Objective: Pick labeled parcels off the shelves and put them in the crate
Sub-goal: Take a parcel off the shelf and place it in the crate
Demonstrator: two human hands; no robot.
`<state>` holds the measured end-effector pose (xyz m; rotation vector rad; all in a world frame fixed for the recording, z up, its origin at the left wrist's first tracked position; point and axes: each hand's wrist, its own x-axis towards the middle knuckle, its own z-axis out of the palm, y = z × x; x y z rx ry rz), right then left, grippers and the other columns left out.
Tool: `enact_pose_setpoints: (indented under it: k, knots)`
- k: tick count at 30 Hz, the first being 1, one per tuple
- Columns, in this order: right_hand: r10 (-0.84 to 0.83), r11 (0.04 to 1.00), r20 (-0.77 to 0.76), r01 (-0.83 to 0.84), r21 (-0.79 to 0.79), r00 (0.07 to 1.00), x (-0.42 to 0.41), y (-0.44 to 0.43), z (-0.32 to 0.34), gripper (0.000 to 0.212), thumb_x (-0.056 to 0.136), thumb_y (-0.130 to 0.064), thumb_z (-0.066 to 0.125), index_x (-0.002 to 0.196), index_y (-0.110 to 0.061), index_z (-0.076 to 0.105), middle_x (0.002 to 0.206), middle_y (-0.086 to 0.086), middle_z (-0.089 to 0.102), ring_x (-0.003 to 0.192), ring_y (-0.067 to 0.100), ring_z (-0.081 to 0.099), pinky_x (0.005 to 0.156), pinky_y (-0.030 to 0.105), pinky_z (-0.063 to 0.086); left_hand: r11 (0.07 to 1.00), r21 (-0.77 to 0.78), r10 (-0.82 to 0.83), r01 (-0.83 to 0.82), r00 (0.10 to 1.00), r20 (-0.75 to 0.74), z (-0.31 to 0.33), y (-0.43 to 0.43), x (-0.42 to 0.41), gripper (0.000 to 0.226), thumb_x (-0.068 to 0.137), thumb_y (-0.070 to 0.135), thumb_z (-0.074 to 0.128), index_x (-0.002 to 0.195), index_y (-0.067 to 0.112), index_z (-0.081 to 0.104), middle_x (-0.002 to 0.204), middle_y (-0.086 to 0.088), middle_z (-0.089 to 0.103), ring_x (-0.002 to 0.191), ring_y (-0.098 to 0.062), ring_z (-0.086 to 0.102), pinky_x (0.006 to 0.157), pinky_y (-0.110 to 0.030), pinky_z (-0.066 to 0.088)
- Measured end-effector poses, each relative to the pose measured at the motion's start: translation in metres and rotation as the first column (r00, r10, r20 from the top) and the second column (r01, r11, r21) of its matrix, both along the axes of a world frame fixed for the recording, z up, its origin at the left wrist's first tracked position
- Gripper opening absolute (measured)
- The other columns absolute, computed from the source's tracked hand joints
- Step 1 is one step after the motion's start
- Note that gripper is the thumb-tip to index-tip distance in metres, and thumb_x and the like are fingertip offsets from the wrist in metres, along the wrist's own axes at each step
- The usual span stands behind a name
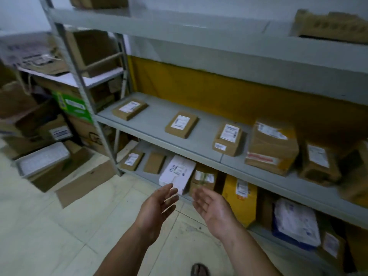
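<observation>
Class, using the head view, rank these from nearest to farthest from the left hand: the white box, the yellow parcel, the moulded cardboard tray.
1. white box, on the bottom shelf, just beyond the left hand.
2. yellow parcel, same shelf, further right.
3. moulded cardboard tray, on the top shelf, far right.

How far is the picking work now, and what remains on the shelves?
Done: nothing can be confirmed, since no crate is in view. In hand: nothing; the left hand and right hand are open and empty, held out toward the white box on the bottom shelf. Left: at least five labeled parcels lie on the middle shelf, and more below.
</observation>
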<state>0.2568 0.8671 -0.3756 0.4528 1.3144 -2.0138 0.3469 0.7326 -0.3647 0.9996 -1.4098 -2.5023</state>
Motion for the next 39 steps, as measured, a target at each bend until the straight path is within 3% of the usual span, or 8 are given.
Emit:
enact_pose_setpoints:
  k: [8, 13, 22, 26, 33, 37, 39]
  knots:
    - [0.177, 0.983, 0.018, -0.175, -0.052, 0.984, -0.096, -0.113, -0.007, 0.022, 0.096, -0.016, 0.057, 0.112, -0.005, 0.067, 0.106, 0.011, 0.073, 0.096, 0.022, 0.068, 0.078, 0.031, 0.053, 0.988, -0.019, 0.151, -0.150, 0.988, 0.033, -0.007, -0.093, -0.065, 0.027, 0.093, 0.029, 0.057, 0.118, 0.018, 0.062, 0.117, 0.000, 0.070, 0.109, -0.018, 0.064, 0.082, -0.031, 0.050]
    - [0.286, 0.955, 0.006, -0.284, -0.080, 0.958, -0.159, -0.182, -0.010, 0.019, 0.097, -0.017, 0.055, 0.106, -0.007, 0.069, 0.102, 0.012, 0.075, 0.100, 0.025, 0.067, 0.089, 0.034, 0.052, 0.974, -0.080, 0.219, -0.213, 0.974, 0.067, 0.001, -0.149, -0.121, 0.028, 0.093, 0.033, 0.056, 0.118, 0.022, 0.062, 0.118, 0.001, 0.068, 0.109, -0.017, 0.063, 0.081, -0.029, 0.050]
    - [0.400, 0.913, 0.116, -0.384, -0.134, 0.909, -0.213, -0.278, -0.029, 0.024, 0.097, -0.015, 0.054, 0.115, -0.004, 0.066, 0.114, 0.017, 0.071, 0.105, 0.027, 0.065, 0.088, 0.034, 0.051, 0.924, -0.047, 0.382, -0.379, 0.911, 0.154, -0.008, -0.220, -0.169, 0.030, 0.094, 0.028, 0.055, 0.121, 0.016, 0.061, 0.114, -0.002, 0.070, 0.107, -0.019, 0.065, 0.081, -0.031, 0.050]
    - [0.409, 0.912, 0.117, -0.401, -0.089, 0.905, -0.229, -0.318, -0.033, 0.024, 0.095, -0.015, 0.057, 0.111, -0.002, 0.068, 0.103, 0.014, 0.073, 0.096, 0.025, 0.066, 0.085, 0.032, 0.051, 0.901, -0.038, 0.433, -0.433, 0.888, 0.152, -0.012, -0.258, -0.185, 0.027, 0.096, 0.024, 0.053, 0.119, 0.015, 0.062, 0.111, -0.003, 0.070, 0.104, -0.019, 0.065, 0.078, -0.029, 0.050]
    - [0.339, 0.941, 0.120, -0.339, -0.021, 0.933, -0.281, -0.416, -0.042, 0.022, 0.096, -0.017, 0.056, 0.110, -0.004, 0.066, 0.114, 0.015, 0.071, 0.111, 0.026, 0.063, 0.098, 0.038, 0.048, 0.957, -0.035, 0.291, -0.289, 0.946, 0.146, -0.029, -0.376, -0.241, 0.029, 0.091, 0.032, 0.059, 0.115, 0.018, 0.066, 0.109, 0.000, 0.071, 0.101, -0.015, 0.065, 0.082, -0.028, 0.050]
    - [0.206, 0.978, 0.141, -0.206, -0.016, 0.968, -0.296, -0.482, -0.051, 0.022, 0.096, -0.017, 0.056, 0.114, -0.007, 0.065, 0.109, 0.011, 0.071, 0.102, 0.023, 0.066, 0.077, 0.031, 0.051, 0.984, -0.082, 0.168, -0.158, 0.977, 0.130, -0.034, -0.459, -0.266, 0.025, 0.092, 0.032, 0.057, 0.112, 0.019, 0.066, 0.112, 0.001, 0.070, 0.106, -0.016, 0.063, 0.086, -0.030, 0.049]
    - [0.141, 0.990, 0.144, -0.142, -0.006, 0.980, -0.298, -0.511, -0.049, 0.020, 0.095, -0.016, 0.057, 0.111, -0.007, 0.066, 0.111, 0.011, 0.071, 0.100, 0.022, 0.066, 0.075, 0.031, 0.050, 0.991, -0.080, 0.116, -0.105, 0.983, 0.140, -0.035, -0.499, -0.276, 0.024, 0.094, 0.030, 0.054, 0.113, 0.021, 0.066, 0.112, 0.001, 0.071, 0.107, -0.016, 0.063, 0.084, -0.030, 0.049]
